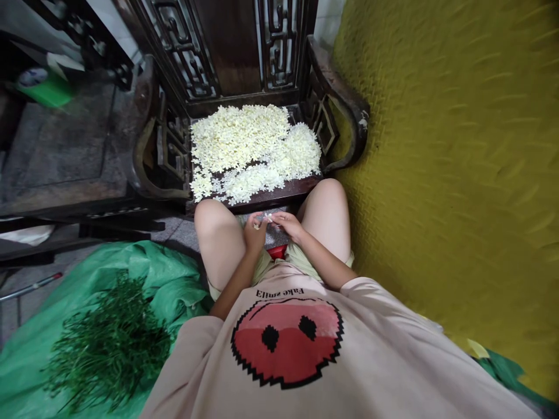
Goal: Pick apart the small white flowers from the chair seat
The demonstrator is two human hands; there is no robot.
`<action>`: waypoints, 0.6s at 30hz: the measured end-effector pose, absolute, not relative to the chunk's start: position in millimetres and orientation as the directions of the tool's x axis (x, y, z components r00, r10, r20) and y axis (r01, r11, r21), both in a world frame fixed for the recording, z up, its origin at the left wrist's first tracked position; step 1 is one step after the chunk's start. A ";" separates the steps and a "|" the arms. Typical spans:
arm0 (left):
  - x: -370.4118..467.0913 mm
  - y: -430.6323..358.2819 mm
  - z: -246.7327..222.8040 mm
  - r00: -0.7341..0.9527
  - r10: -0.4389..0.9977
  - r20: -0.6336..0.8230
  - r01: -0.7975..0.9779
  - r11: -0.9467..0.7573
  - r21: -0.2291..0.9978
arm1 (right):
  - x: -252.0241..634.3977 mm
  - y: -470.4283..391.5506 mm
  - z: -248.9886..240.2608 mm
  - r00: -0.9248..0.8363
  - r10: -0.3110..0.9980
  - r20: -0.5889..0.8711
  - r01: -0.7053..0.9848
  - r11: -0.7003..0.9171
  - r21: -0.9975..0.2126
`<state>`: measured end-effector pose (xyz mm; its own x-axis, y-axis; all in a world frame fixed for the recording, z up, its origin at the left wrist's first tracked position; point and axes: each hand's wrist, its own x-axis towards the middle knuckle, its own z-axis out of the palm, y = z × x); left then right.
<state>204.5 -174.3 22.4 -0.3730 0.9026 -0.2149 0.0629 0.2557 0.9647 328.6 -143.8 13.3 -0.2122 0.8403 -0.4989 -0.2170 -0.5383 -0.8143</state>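
Between my thighs, both hands meet in front of the chair seat. A small white flower (268,217) shows at the fingertips, between the two hands. My right hand (289,224) pinches it from the right. My left hand (255,234) is curled, its thumb and fingers close to the same flower, and a pale bit shows in its palm. Just beyond lie many loose white and cream flowers (240,137), spread in heaps over the seat of a dark carved wooden chair (297,187).
On the left, a green plastic sheet or sack (174,273) bears a heap of thin green stems (117,343). A dark wooden seat (65,145) with a bright green object (46,87) stands at upper left. A yellow textured surface (445,145) rises along the right.
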 end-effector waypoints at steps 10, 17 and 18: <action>200.7 -173.0 24.0 -0.270 0.956 -0.112 0.247 0.182 0.952 | 330.6 -144.6 17.3 -0.273 0.858 -0.435 -0.223 -0.496 -0.839; 202.5 -172.7 19.6 -0.284 0.958 -0.050 0.329 0.146 0.933 | 328.5 -144.5 15.0 -0.201 0.861 -0.467 -0.262 -0.507 -0.821; 202.6 -172.8 19.6 -0.282 0.958 -0.046 0.348 0.146 0.926 | 328.5 -144.3 14.4 -0.205 0.855 -0.476 -0.266 -0.517 -0.814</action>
